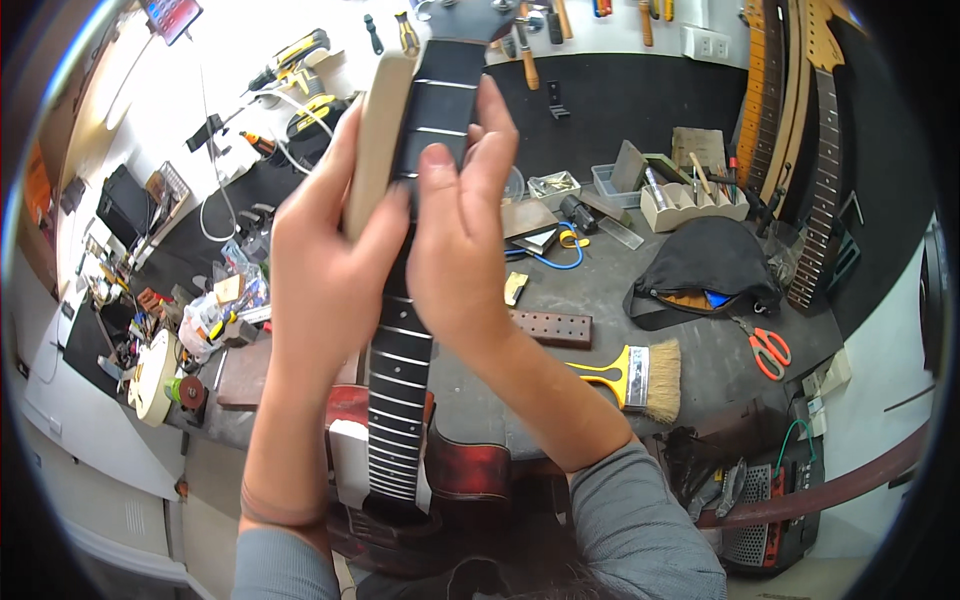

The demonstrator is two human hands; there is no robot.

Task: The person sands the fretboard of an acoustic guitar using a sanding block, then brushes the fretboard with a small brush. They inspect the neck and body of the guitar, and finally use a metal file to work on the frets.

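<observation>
A guitar neck (400, 372) with a dark fretboard and metal frets stands lengthwise before me, its headstock at the top. Below it shows the guitar's glossy dark-red body (470, 468), partly hidden. My right hand (462, 235) is closed round the upper neck, thumb lying on the fretboard and fingers wrapped over the right edge. In my left hand (325, 240), slightly blurred, is a long pale wooden block (378, 140). The block lies lengthwise along the neck's left edge; my palm hides its lower end.
On the grey bench (480, 400) to the right lie a wide paintbrush (640, 380), orange-handled scissors (768, 350), a black pouch (705, 270) and a drilled wooden block (552, 328). Guitar necks (822, 190) stand at the right. A drill (292, 60) and clutter lie on the left.
</observation>
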